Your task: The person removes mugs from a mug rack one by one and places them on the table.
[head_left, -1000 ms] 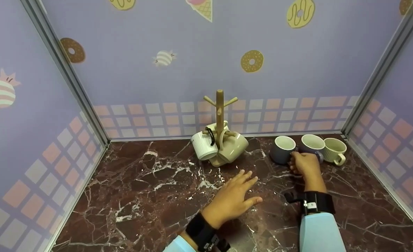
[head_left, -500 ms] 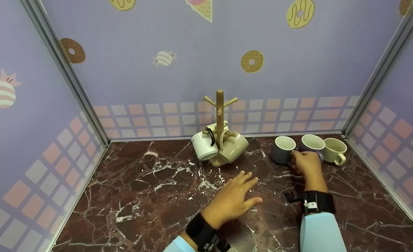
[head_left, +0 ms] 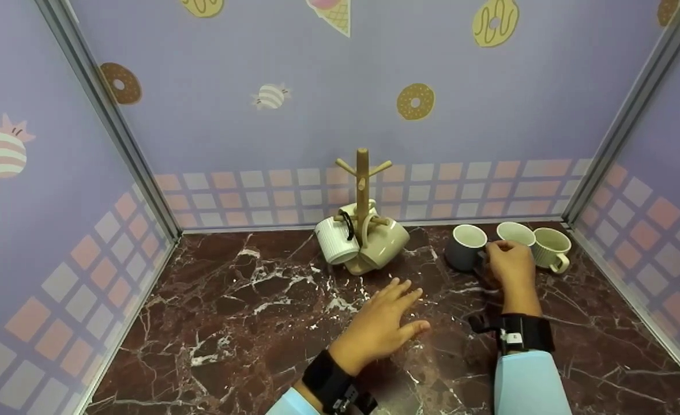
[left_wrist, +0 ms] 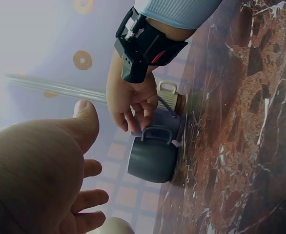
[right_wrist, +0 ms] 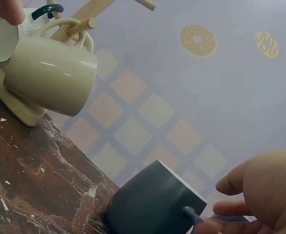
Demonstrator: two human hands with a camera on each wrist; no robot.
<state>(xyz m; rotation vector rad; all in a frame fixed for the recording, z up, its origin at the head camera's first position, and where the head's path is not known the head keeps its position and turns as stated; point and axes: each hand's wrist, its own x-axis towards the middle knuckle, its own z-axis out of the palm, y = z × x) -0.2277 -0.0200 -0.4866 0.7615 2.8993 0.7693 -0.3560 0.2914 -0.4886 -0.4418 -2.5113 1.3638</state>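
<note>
My right hand (head_left: 511, 265) is beside the dark blue-grey mug (head_left: 462, 255), fingers loosely bent. In the left wrist view its fingertips are right at the mug's handle (left_wrist: 157, 129), which stands free of a closed grip; whether they touch it I cannot tell. The mug stands upright with a white inside. Behind that hand is a purple-grey mug (head_left: 515, 231), partly covered, and right of it a ribbed cream mug (head_left: 551, 249). My left hand (head_left: 377, 325) is spread over the marble-patterned tabletop (head_left: 247, 340), holding nothing.
A wooden mug tree (head_left: 362, 178) stands at the back middle with bare upper pegs. From its lower pegs hang a white ribbed mug (head_left: 337, 241) with a dark handle, a beige mug (head_left: 387, 242) and another pale mug behind. Patterned walls (head_left: 230, 127) enclose the table.
My right hand has shifted slightly right and up from the dark mug's handle, its thumb and fingers loosening. The left hand has barely moved. The mugs stay where they were.
</note>
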